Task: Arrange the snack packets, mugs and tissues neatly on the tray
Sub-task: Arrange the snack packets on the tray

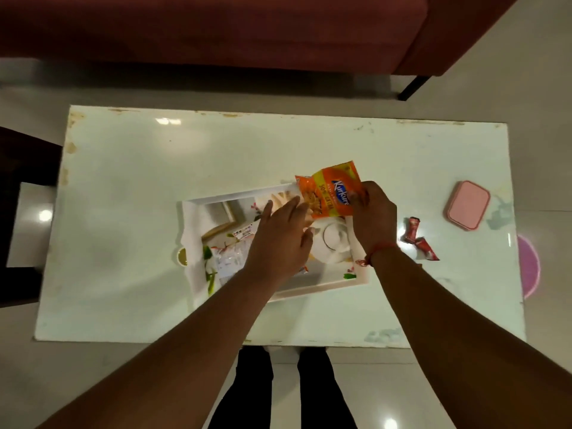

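Note:
A white tray [198, 274] with a leaf pattern lies in the middle of the white table. My right hand [373, 216] is shut on an orange snack packet [328, 188], held upright over the tray's far right corner. My left hand [280, 239] hovers flat over the tray with fingers apart, its fingertips touching the packet's lower left edge. A white mug [335, 239] lies in the tray below the packet, partly hidden by my hands. A clear plastic packet [229, 258] lies in the tray's left half. Two small red sachets [418, 239] lie on the table right of the tray.
A pink lidded box [467, 205] sits at the table's right side. A small cup [182, 257] stands just outside the tray's left edge. A red sofa [216, 29] runs along the far side. A dark stool [18, 212] stands left of the table.

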The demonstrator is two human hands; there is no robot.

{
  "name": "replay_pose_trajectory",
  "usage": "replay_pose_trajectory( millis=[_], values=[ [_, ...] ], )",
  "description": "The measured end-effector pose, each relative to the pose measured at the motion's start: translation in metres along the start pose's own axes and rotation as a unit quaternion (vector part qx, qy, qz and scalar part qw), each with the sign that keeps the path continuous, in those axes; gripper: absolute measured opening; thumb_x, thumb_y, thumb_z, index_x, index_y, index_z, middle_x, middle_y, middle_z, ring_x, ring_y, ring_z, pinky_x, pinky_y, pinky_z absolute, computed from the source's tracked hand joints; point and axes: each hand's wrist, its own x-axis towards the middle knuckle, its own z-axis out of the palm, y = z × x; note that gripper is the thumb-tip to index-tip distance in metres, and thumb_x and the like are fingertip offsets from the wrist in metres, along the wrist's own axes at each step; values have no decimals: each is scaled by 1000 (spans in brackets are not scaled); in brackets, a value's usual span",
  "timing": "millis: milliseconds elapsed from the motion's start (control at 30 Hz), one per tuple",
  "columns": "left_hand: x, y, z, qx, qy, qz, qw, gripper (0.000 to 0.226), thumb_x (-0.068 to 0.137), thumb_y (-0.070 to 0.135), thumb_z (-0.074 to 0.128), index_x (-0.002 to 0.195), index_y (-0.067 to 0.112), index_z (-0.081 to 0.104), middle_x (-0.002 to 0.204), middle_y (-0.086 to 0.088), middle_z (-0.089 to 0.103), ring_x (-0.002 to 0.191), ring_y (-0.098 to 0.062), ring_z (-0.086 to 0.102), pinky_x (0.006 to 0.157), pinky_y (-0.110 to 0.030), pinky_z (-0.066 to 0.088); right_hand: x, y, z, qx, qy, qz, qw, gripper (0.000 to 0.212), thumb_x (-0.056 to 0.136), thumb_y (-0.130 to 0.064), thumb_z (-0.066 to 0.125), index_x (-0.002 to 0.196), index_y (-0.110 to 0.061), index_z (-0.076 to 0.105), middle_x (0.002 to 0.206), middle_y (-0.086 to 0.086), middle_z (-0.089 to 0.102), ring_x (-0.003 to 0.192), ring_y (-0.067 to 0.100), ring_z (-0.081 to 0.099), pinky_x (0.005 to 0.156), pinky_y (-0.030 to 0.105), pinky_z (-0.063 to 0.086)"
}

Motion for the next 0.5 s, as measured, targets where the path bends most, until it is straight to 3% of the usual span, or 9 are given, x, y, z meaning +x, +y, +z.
replay_pose_trajectory(
  millis=[133,200,333,500],
  values=[
    [20,15,20,46,-85,4,995,57,96,34,48,146,11,34,154,-14,36,143,-27,34,120,-48,16,19,22,-8,-15,-3,58,998,20,96,-28,51,112,-18,61,108,7,70,82,16,58,57,18,36],
    [30,20,26,52,-101,-8,993,63,95,32,50,149,9,29,156,-16,31,142,-31,33,120,-47,19,26,30,-11,-19,-24,66,997,22,96,-25,50,114,-18,60,112,8,69,83,15,56,60,20,38],
    [43,27,36,41,-137,-48,989,67,95,31,52,150,7,24,159,-18,23,139,-41,34,114,-47,29,29,41,-14,-14,-45,76,996,25,96,-23,49,117,-17,60,116,9,68,92,20,63,62,19,39],
    [48,37,52,-25,-184,-111,976,75,97,34,49,155,11,7,164,-12,2,129,-40,48,98,-50,49,22,44,-8,41,-11,81,996,15,97,-21,51,109,-18,60,108,4,69,84,13,60,55,13,37]
  ],
)
